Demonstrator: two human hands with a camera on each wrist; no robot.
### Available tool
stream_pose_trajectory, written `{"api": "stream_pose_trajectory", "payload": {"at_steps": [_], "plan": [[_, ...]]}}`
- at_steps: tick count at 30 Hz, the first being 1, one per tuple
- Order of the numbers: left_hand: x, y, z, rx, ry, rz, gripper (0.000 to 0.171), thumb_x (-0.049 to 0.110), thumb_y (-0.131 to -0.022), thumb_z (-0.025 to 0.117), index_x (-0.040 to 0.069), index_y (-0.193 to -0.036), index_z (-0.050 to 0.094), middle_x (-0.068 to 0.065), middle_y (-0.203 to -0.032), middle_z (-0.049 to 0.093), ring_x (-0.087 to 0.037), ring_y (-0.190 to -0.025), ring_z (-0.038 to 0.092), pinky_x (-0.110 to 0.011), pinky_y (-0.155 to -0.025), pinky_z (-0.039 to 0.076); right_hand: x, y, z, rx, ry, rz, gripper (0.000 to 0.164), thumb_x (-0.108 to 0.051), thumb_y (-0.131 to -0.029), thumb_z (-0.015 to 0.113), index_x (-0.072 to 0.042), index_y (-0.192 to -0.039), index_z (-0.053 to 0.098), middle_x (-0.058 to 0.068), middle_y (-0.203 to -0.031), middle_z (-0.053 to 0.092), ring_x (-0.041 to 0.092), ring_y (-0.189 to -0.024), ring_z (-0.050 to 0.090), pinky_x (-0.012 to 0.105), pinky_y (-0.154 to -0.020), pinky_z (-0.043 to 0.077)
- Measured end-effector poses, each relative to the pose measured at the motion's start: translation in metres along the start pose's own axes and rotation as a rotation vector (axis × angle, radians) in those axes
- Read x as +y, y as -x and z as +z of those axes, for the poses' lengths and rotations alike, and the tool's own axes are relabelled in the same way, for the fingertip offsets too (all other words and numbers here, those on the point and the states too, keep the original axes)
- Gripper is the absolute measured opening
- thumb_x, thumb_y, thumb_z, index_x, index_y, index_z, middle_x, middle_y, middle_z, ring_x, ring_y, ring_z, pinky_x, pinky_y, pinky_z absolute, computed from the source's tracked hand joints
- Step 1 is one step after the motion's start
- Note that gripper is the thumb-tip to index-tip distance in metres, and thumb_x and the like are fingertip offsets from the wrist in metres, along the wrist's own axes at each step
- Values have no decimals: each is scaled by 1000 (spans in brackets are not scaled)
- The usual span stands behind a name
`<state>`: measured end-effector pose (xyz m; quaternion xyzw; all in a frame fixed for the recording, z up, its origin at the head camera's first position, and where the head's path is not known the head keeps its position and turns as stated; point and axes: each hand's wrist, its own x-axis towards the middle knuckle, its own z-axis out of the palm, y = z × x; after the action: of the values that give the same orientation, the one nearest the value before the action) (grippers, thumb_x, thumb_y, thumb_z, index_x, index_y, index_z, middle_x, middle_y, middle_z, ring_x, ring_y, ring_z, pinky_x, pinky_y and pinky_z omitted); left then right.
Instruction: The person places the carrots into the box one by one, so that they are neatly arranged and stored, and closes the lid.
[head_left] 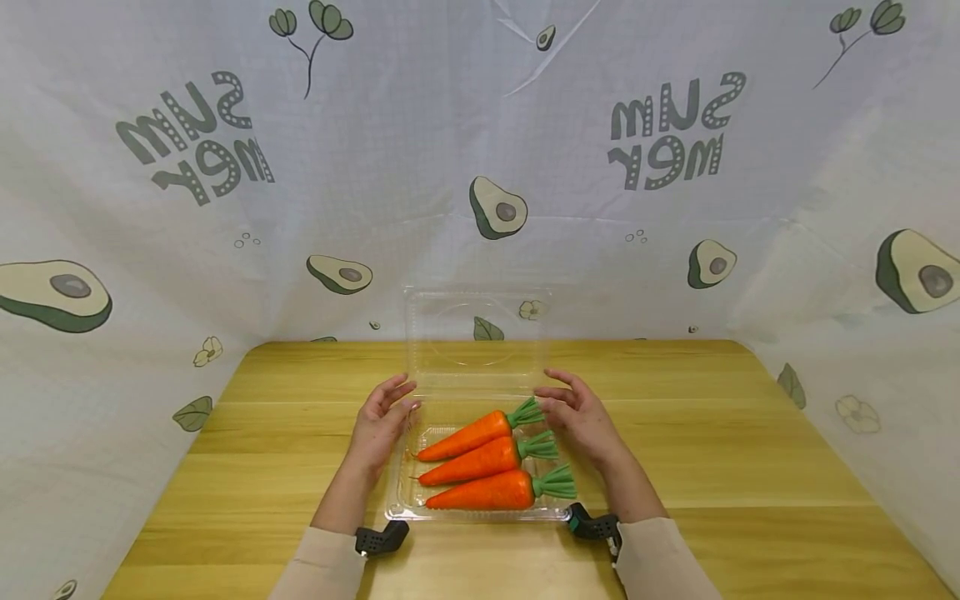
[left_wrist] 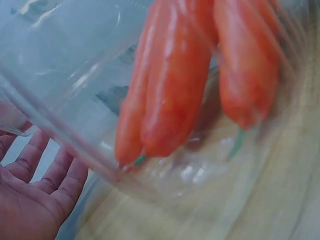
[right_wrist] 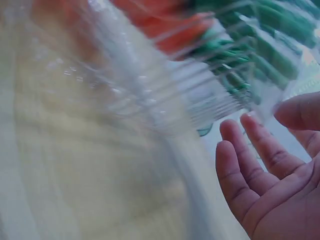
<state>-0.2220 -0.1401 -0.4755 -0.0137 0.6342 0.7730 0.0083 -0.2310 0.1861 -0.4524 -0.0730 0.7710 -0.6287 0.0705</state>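
Three orange carrots (head_left: 483,492) with green stem tops (head_left: 555,482) lie side by side in a clear plastic clamshell box (head_left: 480,516). Its hinged lid (head_left: 480,367) stands raised at the back. At the box's left side is my left hand (head_left: 377,429), fingertips right at the rim near the hinge. My right hand (head_left: 587,423) is at the opposite side, close to the stem tops. Both hands have relaxed, slightly bent fingers. Through the plastic, the left wrist view shows the carrots' tapered ends, while blurred stem tops (right_wrist: 225,55) appear in the right wrist view.
The box rests on a wood-grain table (head_left: 690,467). Behind the table and along both sides hangs a white cloth (head_left: 420,150) printed with avocados and lettering. A black wrist device (head_left: 382,538) sits on each forearm, close to the box's front corners.
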Motion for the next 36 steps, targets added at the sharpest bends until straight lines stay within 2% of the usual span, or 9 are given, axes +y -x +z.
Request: {"api": "stream_pose_trajectory", "payload": {"at_steps": [7,14,18,21,24,28,30,34,36], "plan": [[2,1,1,17,-38,-5,45,-1,-101,53,1,-146,45,-25,-149,51,-6,-101,68,-18,-87,55,-10,4,-4,17,-14,-30,48,-11,-107,51,-4,-153,39,33,-143,53,10,-109,70,22,-92,56],[1,1,8,98,-18,54,39,-8,-98,53,-3,-137,48,-24,-136,58,-7,-94,70,-19,-85,57,-14,6,-5,23,-41,-57,47,-11,-107,51,0,-151,40,34,-145,50,29,-121,67,25,-97,56],[-1,1,13,157,20,81,35,-11,-96,55,-4,-130,49,-12,-122,65,-6,-87,69,-20,-82,57,-15,7,-6,17,-69,-92,43,-14,-108,50,3,-147,43,34,-144,49,23,-122,68,28,-100,55],[-1,1,15,187,52,101,29,-12,-96,55,-2,-123,50,-3,-114,64,-6,-85,69,-20,-82,58,-15,8,-5,13,-98,-120,41,-19,-109,48,7,-141,46,27,-138,55,15,-119,68,29,-101,55],[-1,2,17,202,67,114,24,-13,-96,53,-1,-118,51,-3,-114,63,-7,-86,69,-20,-84,58,-16,8,-4,16,-103,-121,43,-27,-111,44,9,-133,49,24,-134,58,22,-124,67,32,-103,54],[-1,3,17,199,62,124,15,-9,-100,46,-5,-114,50,-9,-117,65,-9,-89,71,-22,-86,59,-17,9,-7,11,-63,-86,52,-37,-112,36,9,-132,51,31,-140,56,41,-132,59,38,-105,52],[-1,3,15,181,69,112,15,-5,-103,42,-6,-115,51,-8,-116,66,-10,-91,72,-23,-87,59,-18,10,-9,-1,-45,-69,54,-38,-112,34,9,-134,51,31,-141,55,45,-133,57,39,-105,52],[3,4,9,120,90,55,21,10,-107,41,-2,-116,55,-4,-117,65,-14,-99,72,-28,-93,59,-22,13,-14,-31,9,-35,48,-35,-111,39,6,-133,52,28,-140,57,42,-132,59,41,-105,53],[6,6,4,97,62,24,26,20,-109,43,-1,-117,57,-5,-122,63,-16,-103,70,-29,-97,57,-25,14,-16,-47,42,-22,44,-34,-110,45,5,-128,54,25,-137,58,38,-128,61,44,-106,53]]}}
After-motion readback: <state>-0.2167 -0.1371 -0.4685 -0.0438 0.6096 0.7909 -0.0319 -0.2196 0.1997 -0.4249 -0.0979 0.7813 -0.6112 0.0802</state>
